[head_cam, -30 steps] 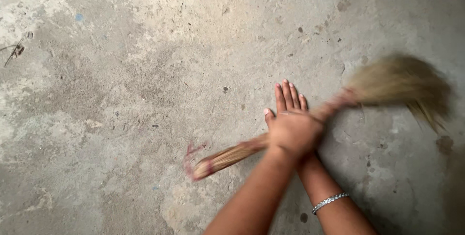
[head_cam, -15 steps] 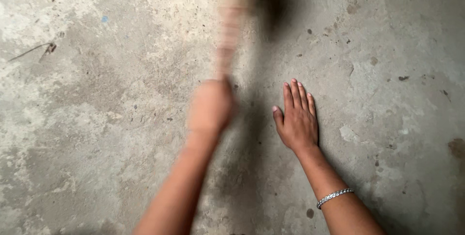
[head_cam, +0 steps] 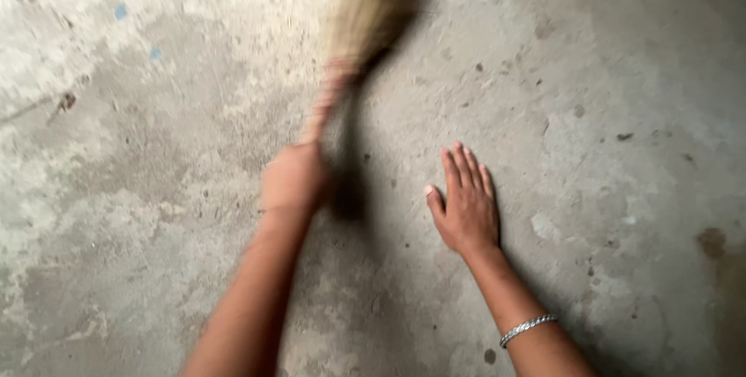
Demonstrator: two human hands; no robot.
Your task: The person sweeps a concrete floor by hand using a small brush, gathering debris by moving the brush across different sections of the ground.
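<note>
Concrete floor (head_cam: 622,74): grey and mottled, it fills your whole view; pale worn patches spread across the upper left, darker stains lie lower right, and small dark specks are scattered over it
Broom (head_cam: 365,15): a short straw-coloured grass broom, blurred; its bristle head sits at the top centre of your view, reaching the upper edge, and its bound handle slants down and left into your left fist; a dark shadow runs just beside the handle on the floor
Left hand (head_cam: 294,179): blurred, left of centre; your fingers are curled tight around the lower end of the broom handle; your bare forearm runs down to the bottom edge
Right hand (head_cam: 464,206): sharp, lying palm down and flat on the concrete, right of the broom handle and apart from it; your fingers are straight and close together, pointing up the view, thumb spread out to the left; it holds nothing
Bracelet (head_cam: 528,329): a thin silver-coloured band around your right forearm, near the bottom edge
Blue specks (head_cam: 120,12): two small blue marks on the floor, upper left, well away from both hands
</note>
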